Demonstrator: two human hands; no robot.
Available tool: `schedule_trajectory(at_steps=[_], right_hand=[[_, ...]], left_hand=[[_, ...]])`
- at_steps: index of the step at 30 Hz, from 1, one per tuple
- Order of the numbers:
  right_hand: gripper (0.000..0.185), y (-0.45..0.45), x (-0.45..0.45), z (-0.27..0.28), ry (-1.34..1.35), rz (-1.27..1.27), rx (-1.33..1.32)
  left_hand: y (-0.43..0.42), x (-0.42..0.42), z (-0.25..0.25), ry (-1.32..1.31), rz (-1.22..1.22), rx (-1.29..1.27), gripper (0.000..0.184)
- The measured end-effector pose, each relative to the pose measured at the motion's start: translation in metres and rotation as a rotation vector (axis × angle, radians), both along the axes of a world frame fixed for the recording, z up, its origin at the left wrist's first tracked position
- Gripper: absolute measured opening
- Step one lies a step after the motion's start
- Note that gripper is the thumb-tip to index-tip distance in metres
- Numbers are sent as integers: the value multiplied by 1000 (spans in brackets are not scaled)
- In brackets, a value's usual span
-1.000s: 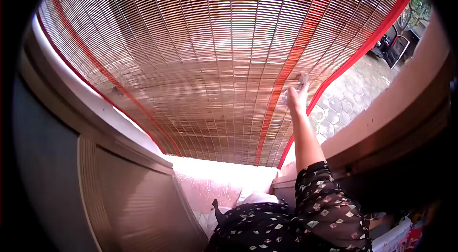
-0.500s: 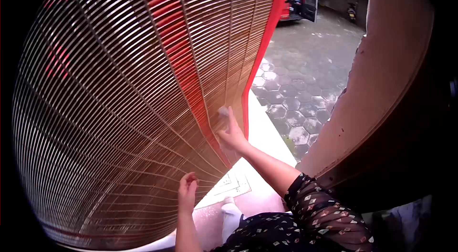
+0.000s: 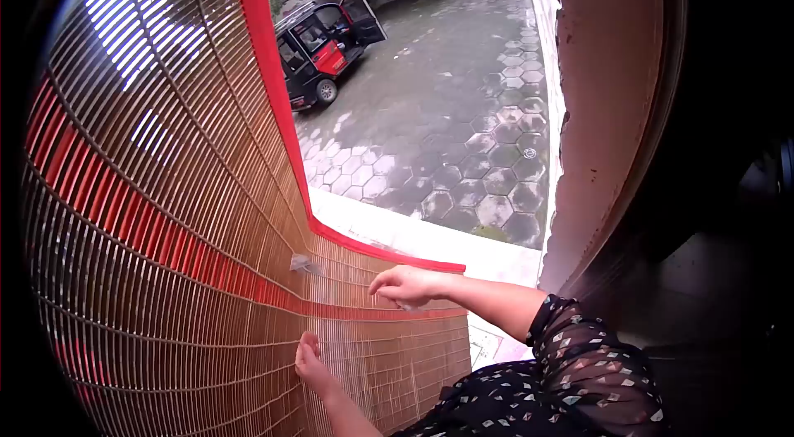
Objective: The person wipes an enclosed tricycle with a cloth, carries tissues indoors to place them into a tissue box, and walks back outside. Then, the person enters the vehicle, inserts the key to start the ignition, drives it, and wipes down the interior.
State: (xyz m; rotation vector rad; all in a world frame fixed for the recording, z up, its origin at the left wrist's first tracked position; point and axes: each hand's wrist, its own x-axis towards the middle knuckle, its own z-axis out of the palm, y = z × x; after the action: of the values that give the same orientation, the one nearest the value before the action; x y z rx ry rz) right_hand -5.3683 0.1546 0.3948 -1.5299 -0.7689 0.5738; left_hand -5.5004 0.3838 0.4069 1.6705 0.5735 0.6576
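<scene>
A slatted bamboo door curtain [image 3: 240, 214] with red edging fills the left side, its lower part bending toward me. My right hand [image 3: 409, 286] hovers over that lower part, fingers loosely bent, slightly apart and pointing left. Something pale shows under its palm, too small to make out. Lower down, my left hand [image 3: 311, 361] is at the slats with curled fingers held together. Whatever those fingers hold, if anything, is hidden. A small translucent whitish scrap [image 3: 303, 263] lies against the curtain, apart from both hands.
Beyond the doorway stands a red and black vehicle [image 3: 322, 48] with a door open on hexagonal paving [image 3: 496, 181]. A pale sill [image 3: 397, 222] runs below the opening. A brownish door frame [image 3: 600, 106] rises on the right. Parked two-wheelers stand at the far wall.
My view has turned right. The curtain's lower part now spreads farther right beneath my right hand. That hand has come away from the whitish scrap; my left hand stays close to the slats.
</scene>
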Motion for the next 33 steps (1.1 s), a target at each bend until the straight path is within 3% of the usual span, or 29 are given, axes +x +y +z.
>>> schedule_trajectory(at_steps=[3,6,7,8,9,10,12,15,17,19,21,22,24,25,26,28,33], right_hand=[[31,-86,-46,-19,308,-86,-158],[31,-164,-105,-65,538,-387,-420],[28,-189,-127,-75,514,-545,-548],[23,-217,-152,-110,305,-762,-507],[17,-247,-180,-131,350,-957,-522],[13,-269,-205,-120,699,-1210,-509],[18,-340,-267,-157,553,-1703,-192],[33,-406,-342,-152,189,-2364,461],[33,-444,-380,-149,66,-2474,668],[29,-477,-417,-147,202,-2307,882],[28,-506,-442,-166,89,-2036,1079],[30,-497,-424,-154,-5,-2168,1150],[31,-477,-403,-131,-80,-2123,1199],[33,-480,-398,-96,-91,-2120,1218],[33,-493,-402,-102,-97,-2113,1211],[37,-505,-401,-104,225,-1952,1473],[31,-484,-354,-105,309,-2322,1226]], left_hand=[[4,8,2,33,10,115,36],[15,16,-6,-21,4,110,35],[21,21,-10,-75,32,97,33],[31,25,-16,-81,30,91,33],[37,28,-20,-73,22,82,33],[42,29,-21,-69,6,97,33],[52,34,-21,-83,0,110,32],[61,41,-15,-119,63,155,31],[72,46,-13,-138,76,133,31],[82,50,-20,-215,37,126,31],[80,55,-23,-221,62,119,32],[79,56,-25,-216,68,120,32],[76,60,-29,-211,78,118,32],[72,61,-4,-207,83,104,32],[72,63,-5,-213,87,89,32],[81,69,-12,-246,71,57,32],[82,68,-19,-275,73,34,32]])
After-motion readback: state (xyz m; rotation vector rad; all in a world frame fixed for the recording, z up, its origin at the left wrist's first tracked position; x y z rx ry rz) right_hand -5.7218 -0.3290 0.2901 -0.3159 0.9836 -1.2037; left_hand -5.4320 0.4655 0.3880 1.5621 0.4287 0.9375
